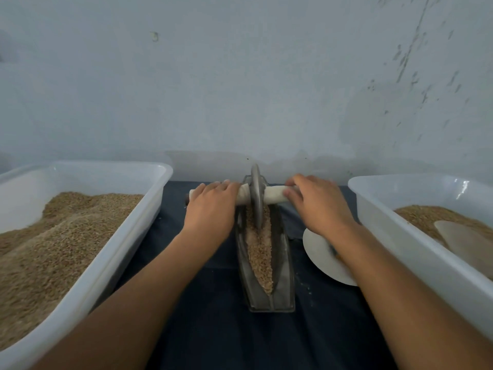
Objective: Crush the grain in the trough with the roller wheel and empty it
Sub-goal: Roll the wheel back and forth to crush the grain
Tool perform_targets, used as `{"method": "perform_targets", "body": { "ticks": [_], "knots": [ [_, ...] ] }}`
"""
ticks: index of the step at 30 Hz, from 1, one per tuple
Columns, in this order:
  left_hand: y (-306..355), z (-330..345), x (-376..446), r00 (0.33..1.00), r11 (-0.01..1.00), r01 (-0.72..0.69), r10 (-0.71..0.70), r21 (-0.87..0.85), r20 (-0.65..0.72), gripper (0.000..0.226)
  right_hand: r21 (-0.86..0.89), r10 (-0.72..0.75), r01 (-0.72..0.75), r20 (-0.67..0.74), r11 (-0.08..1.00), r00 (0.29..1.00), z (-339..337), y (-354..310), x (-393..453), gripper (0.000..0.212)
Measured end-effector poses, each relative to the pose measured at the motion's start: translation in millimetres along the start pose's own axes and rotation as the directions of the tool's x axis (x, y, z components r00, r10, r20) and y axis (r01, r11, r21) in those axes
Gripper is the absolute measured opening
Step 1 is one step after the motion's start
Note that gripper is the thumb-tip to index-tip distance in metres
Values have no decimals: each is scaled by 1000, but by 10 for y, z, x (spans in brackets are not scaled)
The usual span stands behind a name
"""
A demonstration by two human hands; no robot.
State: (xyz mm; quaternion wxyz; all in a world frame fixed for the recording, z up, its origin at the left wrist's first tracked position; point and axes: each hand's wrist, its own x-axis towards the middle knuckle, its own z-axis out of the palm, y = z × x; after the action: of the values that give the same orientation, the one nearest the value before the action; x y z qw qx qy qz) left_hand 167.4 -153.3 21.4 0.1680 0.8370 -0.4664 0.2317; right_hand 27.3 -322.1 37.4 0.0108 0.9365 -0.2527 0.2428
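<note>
A narrow boat-shaped metal trough [284, 265] stands on the dark cloth in the middle, with brown grain [260, 252] along its groove. The metal roller wheel [256, 193] stands upright in the groove near the trough's far end. A pale axle handle [274, 196] runs through the wheel to both sides. My left hand [210, 209] grips the left end of the handle. My right hand [317, 204] grips the right end.
A white plastic tub [112, 252] full of grain stands on the left. Another white tub [400, 236] on the right holds grain and a pale scoop [464, 241]. A round white plate [322, 257] lies beside the trough under my right forearm. A wall rises just behind.
</note>
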Motion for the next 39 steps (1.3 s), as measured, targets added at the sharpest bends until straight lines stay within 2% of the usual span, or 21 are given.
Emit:
{"method": "perform_targets", "body": {
  "ticks": [3,5,8,12,15,19,26,32,36,39],
  "knots": [
    [-23,-31,14,997,999,32,-30,-21,74,30,7,2,-2,19,1000,1000,-23,-20,11,28],
    [-19,-99,15,987,998,68,-69,11,147,27,18,3,-5,93,1000,996,-112,-27,29,28],
    [20,-246,19,970,994,90,-100,55,222,24,123,27,-60,253,991,967,-307,-15,14,20],
    [163,-492,14,960,978,15,-73,209,271,21,120,-14,-46,451,992,892,-557,18,-57,22],
    [279,-661,-45,958,940,-53,-47,336,283,15,57,-46,19,522,998,851,-719,-37,-115,30],
    [352,-815,-124,944,912,-104,-35,397,328,15,37,-64,52,555,998,829,-902,-137,-179,36],
    [360,-910,-164,891,918,-122,-65,376,449,35,76,-118,91,548,993,828,-1008,-231,-192,37],
    [317,-786,-129,940,937,-101,-20,334,341,16,77,-78,40,584,996,808,-874,-105,-129,27],
    [239,-587,-29,962,969,-34,-34,243,271,23,27,-54,47,574,999,817,-684,19,-76,28],
    [145,-377,14,961,985,-7,-41,170,274,28,48,-74,57,494,997,866,-459,75,-19,29]
  ]
}}
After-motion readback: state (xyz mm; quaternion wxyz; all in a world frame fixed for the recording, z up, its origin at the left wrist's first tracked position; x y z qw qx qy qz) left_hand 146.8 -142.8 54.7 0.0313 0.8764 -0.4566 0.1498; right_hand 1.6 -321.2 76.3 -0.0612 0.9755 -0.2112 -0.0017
